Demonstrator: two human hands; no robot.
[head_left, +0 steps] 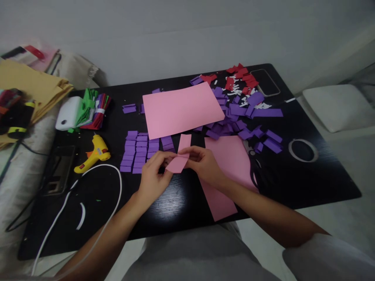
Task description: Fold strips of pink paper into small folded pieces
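Note:
Between both hands is a narrow pink paper strip [184,142], bent so that one end flares toward me and the other points away. My left hand [156,169] pinches its left side, fingers closed. My right hand [203,162] grips the strip from the right with fingertips pressed together; parts of those fingers are hidden. Just beyond lies a large pink sheet [181,109]. A second pink sheet [227,168] with a cut outline lies under my right forearm. Folded purple paper pieces [136,152] sit in rows beside my left hand.
Dark-handled scissors [260,168] rest on the right sheet. A roll of tape [303,150] lies farther right. Loose purple pieces [234,113] and red scraps [243,76] cover the back right. A yellow glue gun [95,154] and a white cable [120,183] lie on the left.

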